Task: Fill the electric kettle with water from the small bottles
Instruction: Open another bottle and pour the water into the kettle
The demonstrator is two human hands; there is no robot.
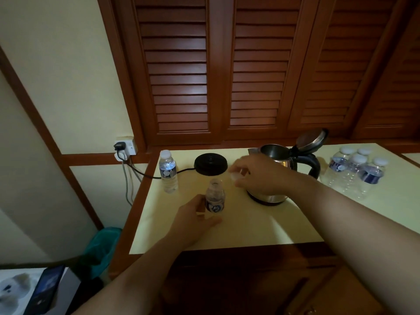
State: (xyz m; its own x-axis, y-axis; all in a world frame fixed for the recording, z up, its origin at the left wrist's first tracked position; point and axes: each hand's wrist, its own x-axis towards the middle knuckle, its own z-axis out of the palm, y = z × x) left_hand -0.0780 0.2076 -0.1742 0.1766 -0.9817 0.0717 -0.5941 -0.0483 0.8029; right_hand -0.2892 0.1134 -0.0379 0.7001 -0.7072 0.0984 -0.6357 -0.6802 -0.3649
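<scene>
My left hand (193,218) grips a small uncapped water bottle (215,197) standing upright near the middle of the pale yellow table (250,228). Just up and to the right of it, my right hand (261,176) pinches the bottle's white cap (235,176). Behind that hand stands the steel electric kettle (275,155), off its base, with its lid (311,139) flipped open and its black handle to the right. A capped full bottle (168,171) stands at the table's far left.
The kettle's black round base (210,164) lies between the capped bottle and the kettle, its cord running to a wall socket (126,147). Several capped bottles (356,171) cluster at the far right. Louvred wooden doors stand behind. A bin with a green liner (103,248) is below left.
</scene>
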